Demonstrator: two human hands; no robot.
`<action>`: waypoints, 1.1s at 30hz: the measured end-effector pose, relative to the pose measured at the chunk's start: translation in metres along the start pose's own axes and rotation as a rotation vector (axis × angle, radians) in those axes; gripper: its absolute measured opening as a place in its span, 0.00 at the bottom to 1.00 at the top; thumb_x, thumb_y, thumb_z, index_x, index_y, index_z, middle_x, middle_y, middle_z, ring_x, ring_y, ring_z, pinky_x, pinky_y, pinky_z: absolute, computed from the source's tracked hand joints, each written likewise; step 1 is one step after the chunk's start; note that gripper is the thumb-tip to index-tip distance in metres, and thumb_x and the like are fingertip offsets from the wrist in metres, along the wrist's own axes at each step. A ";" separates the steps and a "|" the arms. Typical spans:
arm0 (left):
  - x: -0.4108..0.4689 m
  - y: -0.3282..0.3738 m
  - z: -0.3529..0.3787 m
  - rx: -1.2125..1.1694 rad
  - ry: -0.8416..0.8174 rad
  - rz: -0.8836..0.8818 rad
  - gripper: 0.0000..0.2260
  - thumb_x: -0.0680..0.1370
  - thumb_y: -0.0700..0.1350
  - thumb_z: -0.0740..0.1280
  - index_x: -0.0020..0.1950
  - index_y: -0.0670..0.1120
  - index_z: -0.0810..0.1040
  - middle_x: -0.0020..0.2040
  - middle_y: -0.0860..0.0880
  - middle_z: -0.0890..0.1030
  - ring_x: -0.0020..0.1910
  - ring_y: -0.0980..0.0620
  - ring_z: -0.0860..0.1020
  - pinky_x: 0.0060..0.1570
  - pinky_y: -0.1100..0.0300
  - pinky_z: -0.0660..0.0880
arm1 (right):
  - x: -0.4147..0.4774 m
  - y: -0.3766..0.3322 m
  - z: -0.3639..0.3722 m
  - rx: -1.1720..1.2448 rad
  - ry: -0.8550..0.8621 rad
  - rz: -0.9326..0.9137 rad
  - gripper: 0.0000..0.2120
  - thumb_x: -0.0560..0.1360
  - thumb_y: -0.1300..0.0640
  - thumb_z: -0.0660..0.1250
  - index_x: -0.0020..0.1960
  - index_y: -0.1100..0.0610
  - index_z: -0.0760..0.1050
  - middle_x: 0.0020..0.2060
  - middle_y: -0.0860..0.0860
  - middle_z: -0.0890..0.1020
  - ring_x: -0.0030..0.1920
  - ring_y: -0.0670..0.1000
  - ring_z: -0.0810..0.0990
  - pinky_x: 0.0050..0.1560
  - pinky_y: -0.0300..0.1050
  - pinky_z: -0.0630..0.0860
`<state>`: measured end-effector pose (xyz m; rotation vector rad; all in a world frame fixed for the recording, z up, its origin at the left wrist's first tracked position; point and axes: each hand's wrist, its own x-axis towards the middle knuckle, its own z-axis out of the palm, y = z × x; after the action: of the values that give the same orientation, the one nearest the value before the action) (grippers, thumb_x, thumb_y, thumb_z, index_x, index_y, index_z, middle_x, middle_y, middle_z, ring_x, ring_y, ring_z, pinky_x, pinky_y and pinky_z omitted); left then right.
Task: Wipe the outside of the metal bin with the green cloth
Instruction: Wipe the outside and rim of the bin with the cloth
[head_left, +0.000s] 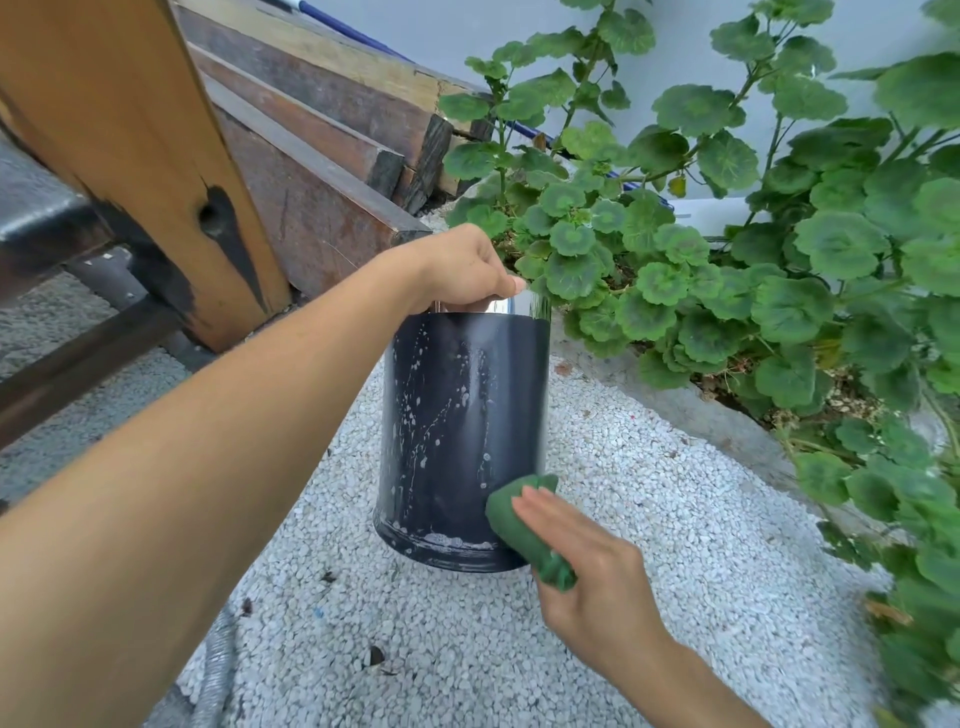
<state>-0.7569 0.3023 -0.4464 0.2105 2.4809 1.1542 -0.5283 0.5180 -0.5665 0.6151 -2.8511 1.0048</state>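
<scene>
At the centre of the frame the metal bin (462, 426) stands on white gravel (649, 519), its dark side streaked with droplets. The left hand (462, 270) grips its top rim, while the right hand (582, 566) clutches the bunched green cloth (524, 519) against its lower right side.

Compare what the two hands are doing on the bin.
The left hand grips the shiny top rim of the bin; the right hand works low, near its base. The left hand touches the metal bare; the right presses the green cloth against the bin's side. The left arm reaches in from the left edge, the right from below. Both are bare and steady on the same bin.
</scene>
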 end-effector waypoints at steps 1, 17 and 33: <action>0.001 0.000 0.000 0.000 -0.002 -0.001 0.27 0.82 0.48 0.69 0.26 0.46 0.63 0.25 0.47 0.63 0.21 0.52 0.65 0.50 0.61 0.72 | -0.008 0.002 0.003 0.006 -0.015 -0.007 0.39 0.60 0.72 0.78 0.68 0.51 0.76 0.66 0.46 0.77 0.67 0.44 0.75 0.66 0.41 0.73; 0.000 0.012 0.002 0.005 -0.025 -0.168 0.23 0.77 0.53 0.75 0.28 0.48 0.68 0.29 0.47 0.73 0.34 0.47 0.71 0.51 0.50 0.74 | 0.057 -0.020 -0.027 -0.001 0.334 -0.107 0.33 0.60 0.75 0.79 0.64 0.61 0.79 0.62 0.54 0.79 0.61 0.52 0.80 0.56 0.45 0.81; 0.002 0.029 0.012 0.018 0.011 -0.262 0.11 0.79 0.44 0.68 0.37 0.44 0.73 0.27 0.48 0.70 0.22 0.51 0.65 0.26 0.60 0.63 | 0.141 -0.034 -0.040 -0.306 0.267 -0.202 0.34 0.57 0.74 0.71 0.63 0.60 0.81 0.62 0.56 0.82 0.63 0.58 0.80 0.55 0.57 0.81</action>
<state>-0.7549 0.3302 -0.4316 -0.1134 2.4397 1.0255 -0.6477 0.4691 -0.4890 0.6647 -2.5708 0.5573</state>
